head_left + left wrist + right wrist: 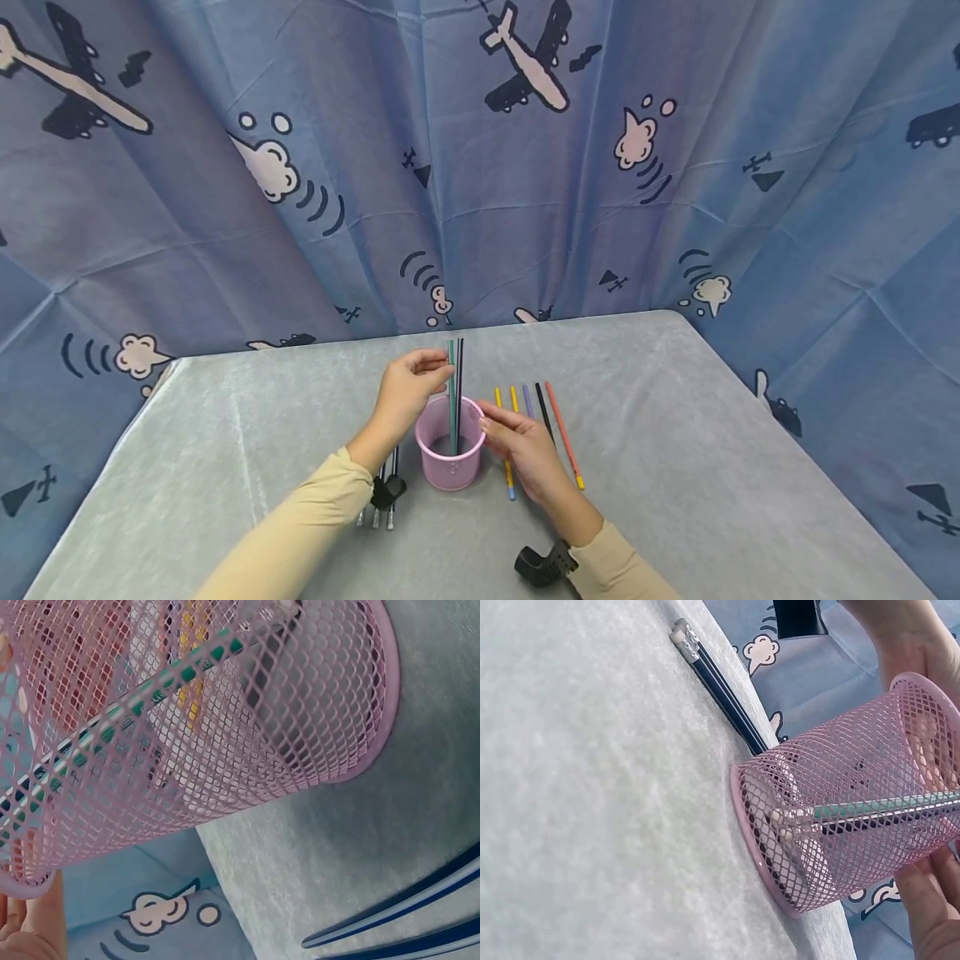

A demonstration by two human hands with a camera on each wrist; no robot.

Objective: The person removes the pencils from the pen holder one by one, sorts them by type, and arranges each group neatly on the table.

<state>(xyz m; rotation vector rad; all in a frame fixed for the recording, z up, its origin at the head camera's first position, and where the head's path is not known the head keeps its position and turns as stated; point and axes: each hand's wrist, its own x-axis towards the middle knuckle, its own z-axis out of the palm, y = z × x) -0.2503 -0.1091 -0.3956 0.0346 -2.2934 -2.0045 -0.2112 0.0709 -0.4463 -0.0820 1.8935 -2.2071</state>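
A pink mesh pencil cup [450,473] stands upright on the table. Inside it are a green pencil [452,392] and a dark pencil [460,367], eraser ends down near the base in the right wrist view. Above the rim my left hand [401,396] pinches the upper part of the green pencil between thumb and fingers; whether it also touches the dark one I cannot tell. My right hand [528,454] holds the cup by the right side of its rim. Through the mesh, the green pencil [176,679] slants across the left wrist view.
Right of the cup lie yellow pencils [498,400], a purple pencil [528,400], a black pencil [543,407] and a red pencil [561,421], partly behind my right hand. Several dark striped pencils [724,697] lie left of the cup, under my left wrist. A patterned curtain [480,208] hangs behind the table.
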